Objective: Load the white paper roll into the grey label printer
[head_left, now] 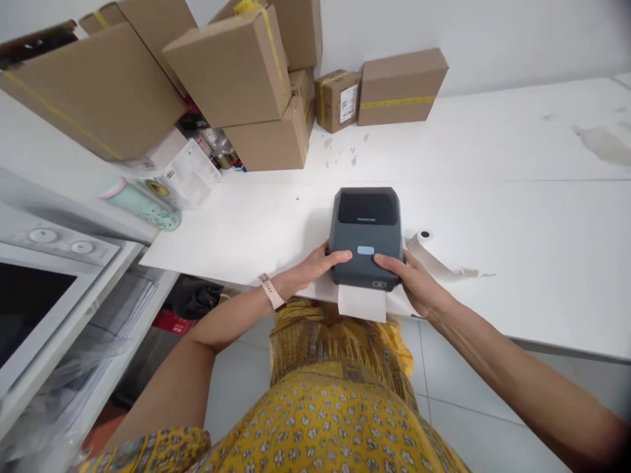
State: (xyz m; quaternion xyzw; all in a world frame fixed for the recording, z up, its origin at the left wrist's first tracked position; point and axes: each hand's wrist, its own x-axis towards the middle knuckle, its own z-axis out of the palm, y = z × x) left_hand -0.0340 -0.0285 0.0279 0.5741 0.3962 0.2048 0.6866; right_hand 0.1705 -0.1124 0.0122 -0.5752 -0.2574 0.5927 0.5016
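A dark grey label printer (365,234) with a black window and a light blue button sits near the front edge of the white table. My left hand (320,261) grips its left side, thumb lying on the lid just left of the button. On the opposite side my right hand (414,279) holds the printer, its thumb close to the button's lower right. The other fingers of both hands are mostly hidden along the printer's sides. White label paper (362,304) hangs out of the front, over the table edge. Behind my right hand lies a small paper roll (419,243) with a loose curling strip.
Cardboard boxes (266,141) are stacked at the back left, with two smaller boxes (401,89) along the wall. A mint green bottle (142,205) lies at the left beside a white package (190,174). A microwave (54,253) stands on a shelf at far left.
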